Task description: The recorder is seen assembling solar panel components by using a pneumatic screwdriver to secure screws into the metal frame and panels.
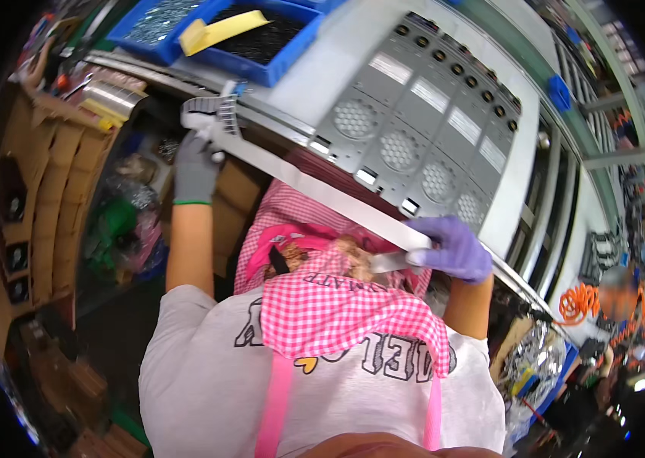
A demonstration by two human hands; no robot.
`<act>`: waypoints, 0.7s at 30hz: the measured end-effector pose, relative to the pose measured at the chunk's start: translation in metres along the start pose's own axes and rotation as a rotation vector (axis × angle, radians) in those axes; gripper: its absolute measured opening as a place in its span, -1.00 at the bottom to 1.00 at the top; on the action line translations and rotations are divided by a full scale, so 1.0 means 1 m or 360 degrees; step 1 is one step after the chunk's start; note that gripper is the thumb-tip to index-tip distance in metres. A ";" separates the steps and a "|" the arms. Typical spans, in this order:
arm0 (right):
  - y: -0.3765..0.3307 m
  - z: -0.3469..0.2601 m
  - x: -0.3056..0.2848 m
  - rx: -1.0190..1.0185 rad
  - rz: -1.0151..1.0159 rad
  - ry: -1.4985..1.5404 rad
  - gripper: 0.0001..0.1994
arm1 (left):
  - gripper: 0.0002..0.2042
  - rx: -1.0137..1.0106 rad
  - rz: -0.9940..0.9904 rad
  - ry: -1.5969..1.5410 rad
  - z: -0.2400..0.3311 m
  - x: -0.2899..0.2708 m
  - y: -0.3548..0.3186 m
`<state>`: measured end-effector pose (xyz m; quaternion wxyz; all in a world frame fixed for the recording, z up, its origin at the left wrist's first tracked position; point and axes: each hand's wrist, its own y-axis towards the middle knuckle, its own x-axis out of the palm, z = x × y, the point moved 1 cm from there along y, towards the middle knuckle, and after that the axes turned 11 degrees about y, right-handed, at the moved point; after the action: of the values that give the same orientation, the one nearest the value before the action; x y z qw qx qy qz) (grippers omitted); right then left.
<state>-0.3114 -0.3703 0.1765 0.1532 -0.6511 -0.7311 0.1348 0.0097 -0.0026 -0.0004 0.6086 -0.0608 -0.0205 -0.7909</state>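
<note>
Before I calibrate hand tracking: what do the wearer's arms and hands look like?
Left hand: grey glove, pale fingertips, green hem at the wrist. Right hand: plain purple glove. The gloves don't match. Forearms bare between gloves and the pale grey, short sleeves. No cables seen on either arm.

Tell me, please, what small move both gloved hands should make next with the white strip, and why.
I would probably lift the white strip slightly toward the gray panels, keeping it straight: it runs stretched between the gray-gloved left hand and the purple-gloved right hand, and passes on the near side of the panels rather than across them.
</note>
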 end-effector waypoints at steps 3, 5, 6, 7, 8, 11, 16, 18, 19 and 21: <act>-0.047 0.013 -0.008 0.0084 0.0396 0.0166 -0.52 | -0.78 -0.0118 -0.0136 0.0060 0.000 -0.008 0.021; -0.081 0.033 -0.016 -0.0025 0.0690 0.0086 -0.62 | -0.64 -0.0290 0.0097 0.0069 0.019 0.019 0.000; -0.096 0.038 -0.018 -0.0156 0.0943 -0.0260 -0.68 | -0.56 -0.0109 0.0130 -0.0019 0.025 0.031 -0.011; -0.099 0.040 -0.012 -0.0285 0.1190 -0.0603 -0.74 | -0.53 0.0120 0.0381 0.0276 0.034 0.039 -0.015; -0.094 0.036 -0.007 -0.0508 0.1325 -0.1051 -0.76 | -0.54 0.0404 0.0602 0.0393 0.045 0.053 -0.022; -0.063 0.019 -0.001 -0.0806 0.1257 -0.1710 -0.69 | -0.57 0.1413 0.0865 0.1206 0.102 0.125 -0.064; -0.022 0.014 0.008 -0.1271 0.1275 -0.1725 -0.82 | -0.49 0.0874 -0.1294 0.0794 0.145 0.233 -0.113; -0.013 0.011 0.006 -0.1402 0.1199 -0.1595 -0.82 | -0.42 0.0210 -0.1678 0.0551 0.135 0.261 -0.129; -0.009 0.010 0.006 -0.1422 0.1198 -0.1588 -0.82 | -0.51 -0.0068 -0.1731 0.0269 0.117 0.274 -0.135; -0.002 0.007 0.004 -0.1445 0.1222 -0.1479 -0.78 | -0.65 -0.0165 -0.1743 0.0439 0.100 0.281 -0.137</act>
<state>-0.3168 -0.3668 0.1714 -0.5121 -0.7354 -0.4258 0.1249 -0.1862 -0.2265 0.1389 0.1027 0.0329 0.0695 -0.9917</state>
